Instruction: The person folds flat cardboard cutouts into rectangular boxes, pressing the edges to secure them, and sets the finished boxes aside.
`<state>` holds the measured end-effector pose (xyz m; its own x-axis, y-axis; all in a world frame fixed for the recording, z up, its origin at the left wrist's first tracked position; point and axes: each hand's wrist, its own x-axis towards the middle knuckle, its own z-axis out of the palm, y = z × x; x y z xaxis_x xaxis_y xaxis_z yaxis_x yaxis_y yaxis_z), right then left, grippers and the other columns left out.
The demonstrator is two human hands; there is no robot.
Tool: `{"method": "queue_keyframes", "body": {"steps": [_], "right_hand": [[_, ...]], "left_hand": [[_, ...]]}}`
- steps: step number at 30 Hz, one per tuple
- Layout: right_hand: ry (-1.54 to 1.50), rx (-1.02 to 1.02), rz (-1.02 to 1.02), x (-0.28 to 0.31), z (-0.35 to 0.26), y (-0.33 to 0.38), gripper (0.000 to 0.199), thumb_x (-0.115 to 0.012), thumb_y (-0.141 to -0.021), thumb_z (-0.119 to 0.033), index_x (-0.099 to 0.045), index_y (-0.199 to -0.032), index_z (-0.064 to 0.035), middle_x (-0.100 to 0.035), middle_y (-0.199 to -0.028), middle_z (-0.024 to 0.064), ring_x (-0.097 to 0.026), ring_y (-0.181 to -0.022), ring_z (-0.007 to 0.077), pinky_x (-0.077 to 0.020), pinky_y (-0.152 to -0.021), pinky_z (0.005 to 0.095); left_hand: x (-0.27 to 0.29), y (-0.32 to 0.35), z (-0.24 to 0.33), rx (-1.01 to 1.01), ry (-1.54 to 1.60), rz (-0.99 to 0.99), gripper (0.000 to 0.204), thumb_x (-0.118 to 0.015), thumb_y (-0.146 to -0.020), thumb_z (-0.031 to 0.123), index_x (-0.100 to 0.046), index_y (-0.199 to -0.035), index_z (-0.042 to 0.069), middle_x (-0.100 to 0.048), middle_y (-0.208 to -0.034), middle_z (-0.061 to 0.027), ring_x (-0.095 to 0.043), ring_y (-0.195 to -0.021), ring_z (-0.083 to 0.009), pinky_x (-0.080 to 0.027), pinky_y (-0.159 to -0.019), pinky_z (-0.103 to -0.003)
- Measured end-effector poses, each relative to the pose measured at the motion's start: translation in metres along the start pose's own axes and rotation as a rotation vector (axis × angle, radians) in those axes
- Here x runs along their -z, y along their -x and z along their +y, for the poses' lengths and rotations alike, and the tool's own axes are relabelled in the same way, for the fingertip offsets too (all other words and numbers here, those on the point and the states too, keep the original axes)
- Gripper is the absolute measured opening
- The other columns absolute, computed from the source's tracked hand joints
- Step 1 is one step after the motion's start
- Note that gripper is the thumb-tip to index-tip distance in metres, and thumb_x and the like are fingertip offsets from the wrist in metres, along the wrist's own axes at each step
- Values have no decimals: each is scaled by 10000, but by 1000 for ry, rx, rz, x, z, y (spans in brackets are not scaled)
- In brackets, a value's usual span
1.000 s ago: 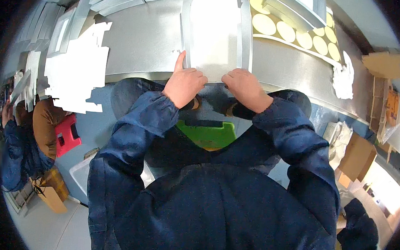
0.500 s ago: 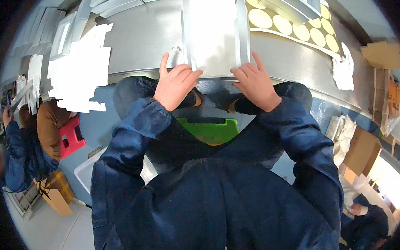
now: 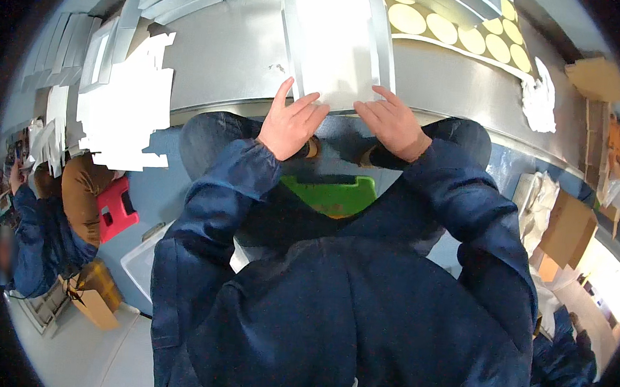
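A long white box piece (image 3: 334, 61) with grey side walls lies lengthways before me on the metal table (image 3: 219, 55), its near end at the table's front edge. My left hand (image 3: 290, 126) is at that end's left corner, its outer finger stretched forward and the others angled inward to the near edge. Opposite it, my right hand (image 3: 395, 124) is at the right corner, fingers extended and spread over the edge. Both hands show their backs; their thumbs are hard to make out. I see nothing gripped in either.
Left stands a stack of white sheets (image 3: 129, 107), with grey boxes (image 3: 187, 5) behind. A sheet of round yellow stickers (image 3: 441, 29) and a crumpled white paper (image 3: 538, 97) lie right. A green stool (image 3: 331, 194) is below me. Co-workers sit left, by a red stool (image 3: 117, 211), and lower right.
My left hand has shifted right and slightly nearer its corner. The right hand's raised outer finger has come down toward the box piece. The whole view has shifted slightly.
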<state>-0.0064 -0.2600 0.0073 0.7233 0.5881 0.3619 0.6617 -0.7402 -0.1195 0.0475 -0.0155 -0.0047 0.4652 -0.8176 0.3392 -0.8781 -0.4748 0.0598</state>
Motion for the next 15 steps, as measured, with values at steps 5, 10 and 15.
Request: {"method": "queue_keyframes", "body": {"steps": [5,10,15], "right_hand": [[2,34,-46,1,2,-2,311,-537,-789,-70,-551,-1091,2,-591,-842,65,-613,-792,193,-391,-1048,419],[48,-76,4,0,-6,-3,277,-550,-818,-108,-573,-1085,-39,-612,-848,50,-618,-798,207,-406,-1014,420],[-181,-202,-72,-8,-13,-21,197,-554,-871,-206,-605,-1003,-69,-640,-821,77,-630,-823,246,-470,-887,396]], "left_hand": [[5,-8,-10,-61,7,-170,264,-615,-798,150,-649,-1056,105,-671,-964,-15,-506,-1188,-118,-211,-1109,-587],[28,-12,10,197,99,-53,396,-631,-795,159,-563,-1177,82,-560,-1193,-108,-460,-1226,-223,-255,-1099,-509],[-1,54,30,1386,1346,313,444,-610,-910,306,-459,-1235,43,-474,-1291,-155,-485,-1166,-266,-396,-997,-416]]}}
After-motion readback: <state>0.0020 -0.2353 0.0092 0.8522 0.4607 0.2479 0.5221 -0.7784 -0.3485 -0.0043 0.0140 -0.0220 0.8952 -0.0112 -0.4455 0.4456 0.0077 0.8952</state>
